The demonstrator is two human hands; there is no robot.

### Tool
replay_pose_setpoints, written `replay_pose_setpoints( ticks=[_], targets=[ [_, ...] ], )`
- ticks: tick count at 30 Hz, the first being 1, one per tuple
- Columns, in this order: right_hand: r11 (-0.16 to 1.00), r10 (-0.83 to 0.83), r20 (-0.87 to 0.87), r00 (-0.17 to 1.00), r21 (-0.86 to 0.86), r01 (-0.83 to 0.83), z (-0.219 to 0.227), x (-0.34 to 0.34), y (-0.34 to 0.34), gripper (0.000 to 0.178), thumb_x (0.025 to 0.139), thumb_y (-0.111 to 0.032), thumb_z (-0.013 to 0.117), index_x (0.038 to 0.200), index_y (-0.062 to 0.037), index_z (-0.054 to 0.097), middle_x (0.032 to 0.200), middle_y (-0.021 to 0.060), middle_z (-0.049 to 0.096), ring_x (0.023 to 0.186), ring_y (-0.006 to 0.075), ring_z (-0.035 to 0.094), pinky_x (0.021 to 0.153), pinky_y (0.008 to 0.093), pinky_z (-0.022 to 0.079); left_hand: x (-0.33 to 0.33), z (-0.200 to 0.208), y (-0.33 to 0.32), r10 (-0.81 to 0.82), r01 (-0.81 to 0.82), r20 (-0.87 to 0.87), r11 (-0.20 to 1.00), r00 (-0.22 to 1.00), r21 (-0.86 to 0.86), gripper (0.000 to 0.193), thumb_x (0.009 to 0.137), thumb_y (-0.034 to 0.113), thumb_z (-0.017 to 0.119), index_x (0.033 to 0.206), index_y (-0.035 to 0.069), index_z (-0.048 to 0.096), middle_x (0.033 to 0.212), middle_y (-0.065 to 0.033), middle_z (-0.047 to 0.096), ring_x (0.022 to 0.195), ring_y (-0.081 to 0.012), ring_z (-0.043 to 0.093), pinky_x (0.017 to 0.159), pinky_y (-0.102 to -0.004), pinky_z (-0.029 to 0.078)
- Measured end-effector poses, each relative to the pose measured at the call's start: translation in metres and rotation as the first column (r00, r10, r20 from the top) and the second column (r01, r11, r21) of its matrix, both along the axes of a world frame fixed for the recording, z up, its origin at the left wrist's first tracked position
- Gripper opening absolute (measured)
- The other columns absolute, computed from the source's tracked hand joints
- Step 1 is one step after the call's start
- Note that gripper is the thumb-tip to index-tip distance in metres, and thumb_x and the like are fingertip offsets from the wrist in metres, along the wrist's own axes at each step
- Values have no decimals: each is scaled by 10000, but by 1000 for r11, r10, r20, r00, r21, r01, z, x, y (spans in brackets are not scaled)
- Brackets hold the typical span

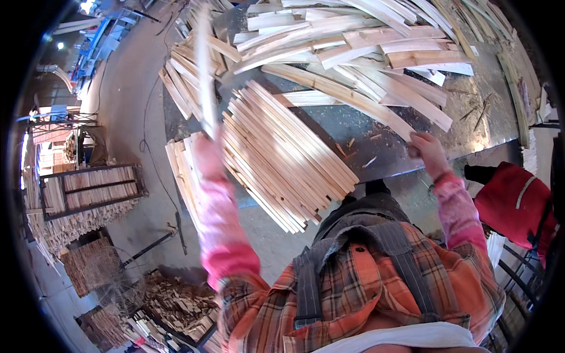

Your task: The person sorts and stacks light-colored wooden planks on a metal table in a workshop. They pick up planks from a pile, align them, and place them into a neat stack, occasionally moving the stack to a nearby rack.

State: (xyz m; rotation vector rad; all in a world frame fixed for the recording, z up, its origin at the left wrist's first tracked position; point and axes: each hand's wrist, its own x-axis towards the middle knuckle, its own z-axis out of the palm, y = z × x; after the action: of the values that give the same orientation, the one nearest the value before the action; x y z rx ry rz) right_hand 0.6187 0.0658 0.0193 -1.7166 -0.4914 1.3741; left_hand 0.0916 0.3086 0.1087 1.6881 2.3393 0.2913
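Note:
My left hand is closed round the lower end of a long, narrow wood strip, which points away from me and is blurred by motion. Over on the right, my right hand grips the near end of a long wooden board; that board slants up and left across the other boards. Between my hands lies a neat stack of pale wood strips, set side by side and slanting over the table's near edge. A smaller row of strips lies beside my left hand.
Loose boards are heaped over the far part of the metal table, with wood chips near its front edge. A person in a red garment is at the right. A filled wood rack and a fan stand on the left.

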Motion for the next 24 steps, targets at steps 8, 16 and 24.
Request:
replay_pose_setpoints(
  ticks=[8, 16, 24],
  targets=[
    [833, 418, 908, 22, -374, -408, -17, -72, 137, 470, 859, -293, 696, 1230, -27, 586, 1107, 226, 666, 1086, 407, 640, 941, 461, 508, 87, 62, 57, -302, 316, -96, 878, 948, 359, 670, 825, 452, 745, 1296, -3, 605, 1270, -262, 614, 1187, -394, 607, 1037, -449, 462],
    [877, 478, -164, 863, 35, -479, -56, -32, 101, 288, 892, -147, 658, 1095, 48, 599, 942, 181, 690, 848, 316, 721, 690, 436, 598, -27, -67, -51, 49, -91, 333, 989, 942, 113, 640, 894, 364, 711, 1378, -23, 555, 1363, -202, 599, 1280, -324, 559, 1089, -377, 419],
    [918, 352, -561, 749, 53, -392, -23, -51, 55, 362, 912, -138, 642, 1205, 69, 595, 1033, 188, 700, 859, 294, 723, 759, 432, 617, -91, -150, -152, 364, -410, 595, 910, 716, -64, 498, 887, 277, 730, 1248, -53, 643, 1169, -156, 702, 1060, -244, 653, 963, -332, 486]
  ],
)
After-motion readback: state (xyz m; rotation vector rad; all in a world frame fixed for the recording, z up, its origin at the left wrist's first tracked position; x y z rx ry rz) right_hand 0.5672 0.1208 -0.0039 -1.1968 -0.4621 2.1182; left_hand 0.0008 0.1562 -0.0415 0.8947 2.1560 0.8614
